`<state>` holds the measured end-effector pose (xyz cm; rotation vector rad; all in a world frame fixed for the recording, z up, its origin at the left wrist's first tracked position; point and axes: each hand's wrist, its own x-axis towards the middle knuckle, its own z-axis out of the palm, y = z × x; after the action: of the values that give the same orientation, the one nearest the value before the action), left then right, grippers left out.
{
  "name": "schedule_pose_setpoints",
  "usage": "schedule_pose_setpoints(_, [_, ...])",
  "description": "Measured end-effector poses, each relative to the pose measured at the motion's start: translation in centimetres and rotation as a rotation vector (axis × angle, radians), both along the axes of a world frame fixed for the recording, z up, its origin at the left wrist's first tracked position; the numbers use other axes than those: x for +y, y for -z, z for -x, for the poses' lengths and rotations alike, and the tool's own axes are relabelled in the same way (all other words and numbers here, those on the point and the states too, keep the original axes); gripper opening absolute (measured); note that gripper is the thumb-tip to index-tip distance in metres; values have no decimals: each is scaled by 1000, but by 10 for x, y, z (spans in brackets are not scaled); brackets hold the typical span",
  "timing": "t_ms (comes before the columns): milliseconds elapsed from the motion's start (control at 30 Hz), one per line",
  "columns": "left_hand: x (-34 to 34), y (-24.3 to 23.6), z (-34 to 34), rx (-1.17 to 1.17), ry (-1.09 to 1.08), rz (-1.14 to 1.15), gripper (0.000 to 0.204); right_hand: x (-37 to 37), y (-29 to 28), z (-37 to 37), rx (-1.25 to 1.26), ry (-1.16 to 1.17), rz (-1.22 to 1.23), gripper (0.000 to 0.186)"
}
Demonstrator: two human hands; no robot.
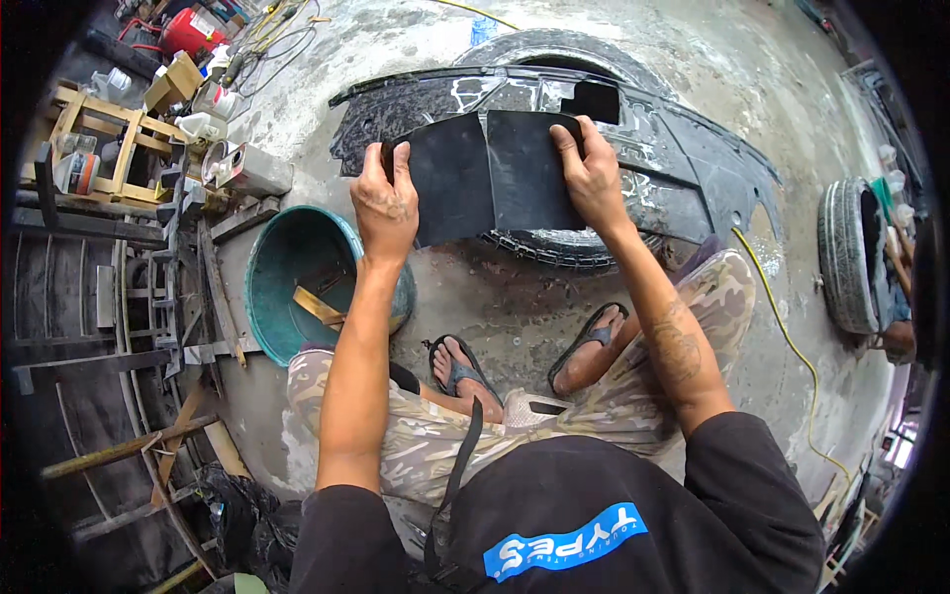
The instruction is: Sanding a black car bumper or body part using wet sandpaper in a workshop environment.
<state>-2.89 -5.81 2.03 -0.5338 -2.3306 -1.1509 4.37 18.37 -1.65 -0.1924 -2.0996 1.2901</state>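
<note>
I hold a creased black sheet (455,178), perhaps sandpaper, up by its two sides. My left hand (386,206) is closed on its left edge, thumb and fingers pinching it. My right hand (594,178) grips the upper right edge the same way. A vertical fold runs down the middle of the sheet. Just behind it, a long dark molded panel (698,148) with white patches lies over a tyre (559,247) on the concrete floor. The sheet hides part of the panel and tyre.
A teal tub (272,287) with wood inside stands left of my feet. Cans, a wooden crate (129,144) and a red tank (193,35) are upper left, metal frames below them. A tyre (846,262) stands at the right, near a yellow hose (792,337) on the floor (416,30).
</note>
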Motion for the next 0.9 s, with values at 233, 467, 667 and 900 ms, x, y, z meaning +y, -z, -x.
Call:
schedule_pose_setpoints(233, [0, -3, 2, -86, -6, -43, 35, -1, -10, -1, 41, 46, -9, 20])
schedule_pose_setpoints(467, [-93, -21, 52, 210, -246, -146, 30, 132, 59, -4, 222, -16, 544, 36])
schedule_pose_setpoints(667, [-161, 9, 37, 78, -336, 120, 26, 68, 8, 6, -142, 59, -83, 40])
schedule_pose_setpoints(900, [-231, 116, 40, -478, -641, 629, 32, 35, 25, 23, -312, -254, 162, 41])
